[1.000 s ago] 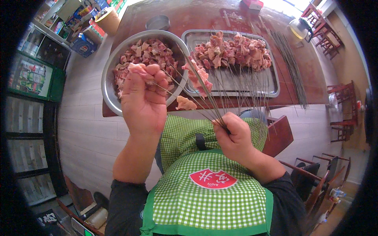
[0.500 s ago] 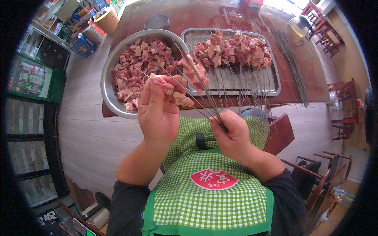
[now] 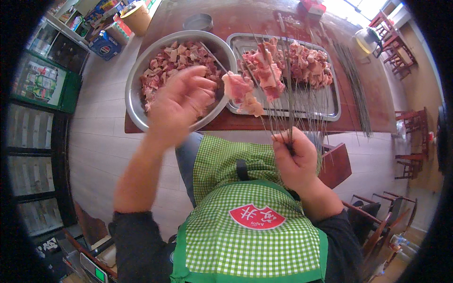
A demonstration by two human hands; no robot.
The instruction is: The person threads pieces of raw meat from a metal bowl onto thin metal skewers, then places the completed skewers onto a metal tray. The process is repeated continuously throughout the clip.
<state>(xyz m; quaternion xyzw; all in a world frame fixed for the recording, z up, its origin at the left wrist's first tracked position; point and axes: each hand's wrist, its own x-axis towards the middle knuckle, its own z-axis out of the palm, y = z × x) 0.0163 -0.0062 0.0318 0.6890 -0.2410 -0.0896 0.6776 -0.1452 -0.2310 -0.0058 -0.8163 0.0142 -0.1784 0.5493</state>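
Note:
My left hand point(image 3: 184, 101), a little blurred, is raised over the front of a steel bowl point(image 3: 138, 78) of raw meat chunks point(image 3: 174, 56); its fingers are apart and bent, with nothing visible in them. My right hand point(image 3: 295, 155) is closed round a bundle of thin metal skewers point(image 3: 290, 120) in front of the table edge. Chunks of pink meat point(image 3: 238, 87) are threaded near the skewers' upper parts, just right of my left hand. Behind them, loaded skewers point(image 3: 309, 66) lie on a steel tray point(image 3: 332, 106), their meat heaped along the back.
Loose skewers point(image 3: 358, 94) lie at the right of the wooden table point(image 3: 245, 19), with a round metal tin point(image 3: 198, 22) and a kettle point(image 3: 365, 42) behind. Wooden chairs point(image 3: 413, 141) stand right, a glass-door fridge point(image 3: 42, 82) left, boxes point(image 3: 103, 45) back left.
My left hand has let go of the meat it held, which now sits on a skewer, and has moved left over the bowl. My right hand and its skewers have shifted right.

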